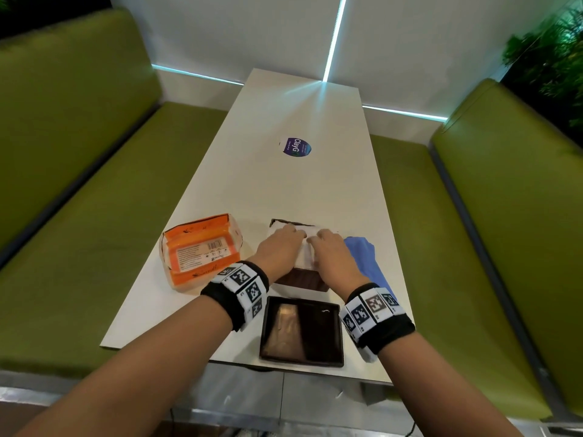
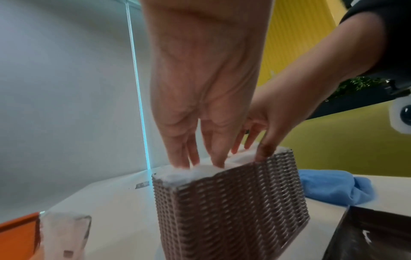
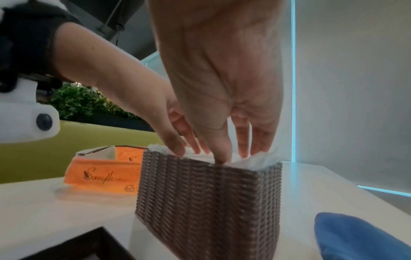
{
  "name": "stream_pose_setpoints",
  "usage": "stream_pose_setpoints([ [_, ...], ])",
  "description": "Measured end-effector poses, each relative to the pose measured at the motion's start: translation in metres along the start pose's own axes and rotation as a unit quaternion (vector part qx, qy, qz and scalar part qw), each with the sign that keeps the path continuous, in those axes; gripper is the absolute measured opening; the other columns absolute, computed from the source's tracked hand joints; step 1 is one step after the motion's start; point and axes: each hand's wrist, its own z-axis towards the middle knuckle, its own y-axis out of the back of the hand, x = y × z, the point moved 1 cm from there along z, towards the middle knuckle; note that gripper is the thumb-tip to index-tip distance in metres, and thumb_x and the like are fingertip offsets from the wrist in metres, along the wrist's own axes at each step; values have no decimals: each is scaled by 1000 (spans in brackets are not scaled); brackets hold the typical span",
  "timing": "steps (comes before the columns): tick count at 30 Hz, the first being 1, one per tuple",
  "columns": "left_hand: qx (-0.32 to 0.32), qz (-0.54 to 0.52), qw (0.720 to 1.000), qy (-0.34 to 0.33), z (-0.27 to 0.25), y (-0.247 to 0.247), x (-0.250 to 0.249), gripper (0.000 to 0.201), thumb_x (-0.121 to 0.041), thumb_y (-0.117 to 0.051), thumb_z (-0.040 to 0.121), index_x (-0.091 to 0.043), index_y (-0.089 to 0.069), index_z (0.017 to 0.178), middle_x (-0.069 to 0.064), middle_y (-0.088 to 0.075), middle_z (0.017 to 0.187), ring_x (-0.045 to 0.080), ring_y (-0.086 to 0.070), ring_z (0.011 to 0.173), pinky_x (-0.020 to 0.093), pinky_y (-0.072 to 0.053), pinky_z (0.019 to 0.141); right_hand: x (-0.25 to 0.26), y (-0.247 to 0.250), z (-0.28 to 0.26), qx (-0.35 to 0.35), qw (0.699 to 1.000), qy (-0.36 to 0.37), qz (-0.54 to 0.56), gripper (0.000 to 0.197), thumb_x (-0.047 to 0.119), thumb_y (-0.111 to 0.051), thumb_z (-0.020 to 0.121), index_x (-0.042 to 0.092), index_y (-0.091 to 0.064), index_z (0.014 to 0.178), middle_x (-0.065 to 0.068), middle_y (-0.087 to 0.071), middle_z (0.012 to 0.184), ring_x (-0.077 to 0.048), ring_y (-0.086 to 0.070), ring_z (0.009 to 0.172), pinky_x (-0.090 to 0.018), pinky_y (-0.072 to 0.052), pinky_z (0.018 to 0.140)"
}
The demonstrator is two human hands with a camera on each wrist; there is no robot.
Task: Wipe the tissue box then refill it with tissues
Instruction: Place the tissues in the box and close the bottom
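A brown woven tissue box [image 1: 304, 280] stands open-topped on the white table [image 1: 284, 184], with a stack of white tissues [image 1: 305, 252] filling it to the rim. Both hands are over the box. My left hand [image 1: 295, 232] presses straight fingers down on the tissues [image 2: 195, 171] at the left side. My right hand [image 1: 316, 238] does the same at the right side, its thumb at the near rim of the box [image 3: 206, 202]. The box's dark lid [image 1: 301, 331] lies flat, inside up, near the table's front edge.
An opened orange tissue pack [image 1: 198, 250] lies left of the box. A blue cloth [image 1: 366, 257] is bunched at the box's right, close to the table's right edge. A round sticker [image 1: 295, 146] marks the table's middle. Green bench seats [image 1: 94, 200] flank both sides.
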Motion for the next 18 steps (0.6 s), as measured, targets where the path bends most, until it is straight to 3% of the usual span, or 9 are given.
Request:
stream_pose_setpoints([
  [2,62,18,998,-5,6,0,3,48,0,-41,93,-14,-46,139,14,-46,134,32,-49,124,46,-46,98,-2,-4,4,42,999,12,-3,47,-4,-50,86,10,-52,130,-14,-50,125,-33,-47,113,-38,-38,91],
  [5,103,35,994,-4,12,0,6,47,-1,-47,92,-11,-47,138,14,-44,134,33,-48,123,47,-44,101,-1,-7,7,53,998,12,10,48,-5,-50,85,11,-52,130,-13,-50,122,-33,-48,111,-37,-37,92],
  [10,127,49,991,-2,16,3,9,48,1,-48,92,-7,-44,140,18,-39,140,39,-42,125,49,-40,104,-2,-7,11,58,998,-7,9,40,-4,-56,83,8,-54,122,-16,-48,119,-33,-49,110,-33,-40,85],
  [13,123,47,991,-1,16,4,9,44,4,-46,91,-4,-49,135,20,-42,135,39,-46,119,49,-44,101,-6,1,15,74,997,-25,-25,39,-2,-61,82,7,-52,118,-15,-47,122,-31,-52,107,-30,-40,76],
  [15,118,49,992,-5,16,5,9,46,5,-50,89,-3,-49,134,19,-42,134,37,-48,117,47,-44,100,-8,7,15,75,996,-32,-38,34,-2,-58,84,7,-53,117,-14,-50,123,-29,-55,99,-26,-40,71],
  [17,116,46,992,-7,17,4,10,47,6,-51,89,-2,-49,134,19,-43,134,35,-49,119,45,-44,102,-9,9,14,82,994,-34,-61,28,-2,-53,88,5,-55,115,-11,-53,119,-23,-53,80,-20,-32,57],
  [18,116,41,992,-9,17,3,10,46,5,-52,89,-2,-49,134,18,-44,134,34,-48,121,44,-44,102,-7,9,13,90,993,-34,-66,26,-3,-51,89,5,-56,113,-11,-54,117,-22,-53,77,-19,-29,57],
])
